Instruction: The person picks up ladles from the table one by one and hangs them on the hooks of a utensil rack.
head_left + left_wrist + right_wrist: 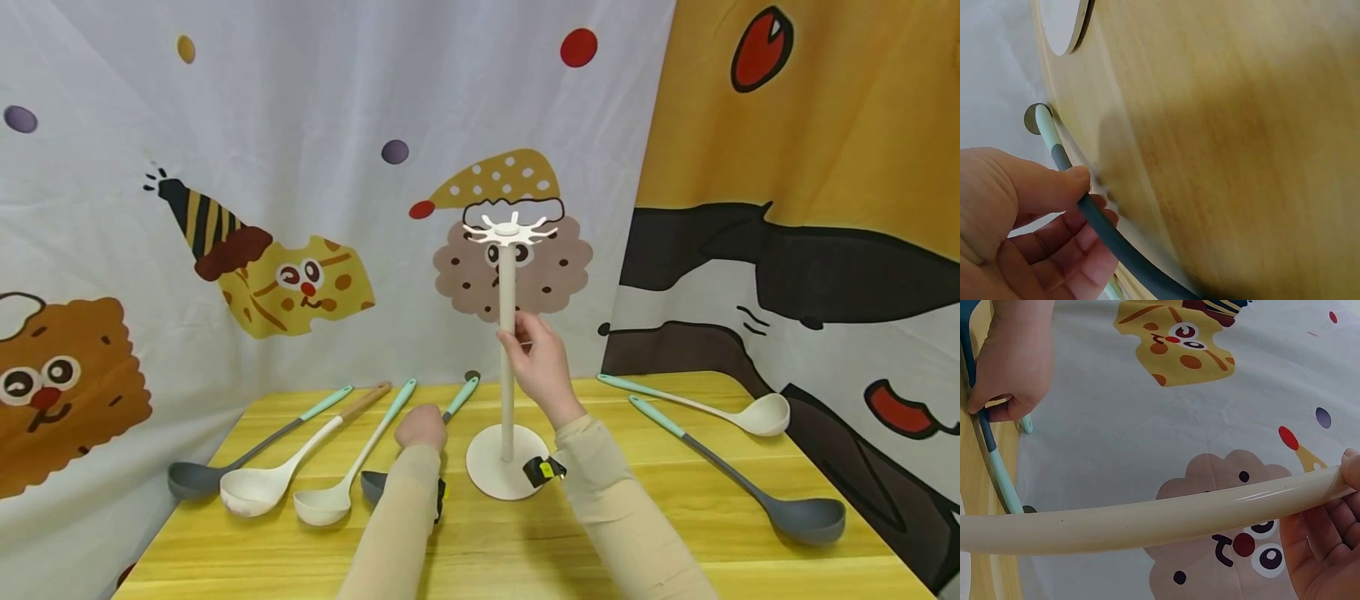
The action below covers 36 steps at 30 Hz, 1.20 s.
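My left hand [422, 427] pinches the dark grey shaft of a ladle [1110, 232] between thumb and fingers, just below its mint green handle end. In the head view that ladle's bowl [372, 486] shows partly behind my left sleeve, low at the tabletop. My right hand [542, 360] holds the upright pole of a cream utensil stand [507, 392], thumb on one side and fingers behind. The stand is upright on its round base [487, 473]. Its top carries a ring of hooks [508, 230], with nothing hanging from them.
Left of my left hand lie a grey ladle [197, 479], a white ladle with a wooden-coloured handle [258, 492] and a cream ladle [324, 504]. At the right lie another cream ladle [765, 415] and a grey ladle [810, 521]. A patterned curtain [315, 100] hangs behind the table [247, 550].
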Tool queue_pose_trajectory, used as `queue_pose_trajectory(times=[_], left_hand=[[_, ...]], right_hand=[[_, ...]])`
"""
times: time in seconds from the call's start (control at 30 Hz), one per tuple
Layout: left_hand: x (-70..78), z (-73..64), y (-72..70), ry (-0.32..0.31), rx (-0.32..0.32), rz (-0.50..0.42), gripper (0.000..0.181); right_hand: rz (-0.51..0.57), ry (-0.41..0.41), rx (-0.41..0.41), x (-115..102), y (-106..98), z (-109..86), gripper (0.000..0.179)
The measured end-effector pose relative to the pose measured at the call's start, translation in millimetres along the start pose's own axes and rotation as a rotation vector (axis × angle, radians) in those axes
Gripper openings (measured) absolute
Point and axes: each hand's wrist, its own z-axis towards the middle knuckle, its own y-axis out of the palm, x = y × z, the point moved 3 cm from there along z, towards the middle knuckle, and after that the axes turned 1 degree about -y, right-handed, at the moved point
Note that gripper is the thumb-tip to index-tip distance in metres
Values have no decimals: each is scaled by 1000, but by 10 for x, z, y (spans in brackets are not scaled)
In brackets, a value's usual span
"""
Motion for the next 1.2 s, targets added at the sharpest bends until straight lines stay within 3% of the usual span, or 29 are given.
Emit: queue_pose_trajectory(times=[0.7,0.9,1.2], left_hand=[[95,-81,-185,125,81,-24,13],[102,-73,-198,135,106,-70,14],[197,-167,-277,160,134,-143,11]], right_hand=[[-3,-14,9,10,-4,-12,18],[1,-17,7,0,-2,-13,18],[-1,-13,12,0,1,-14,19]])
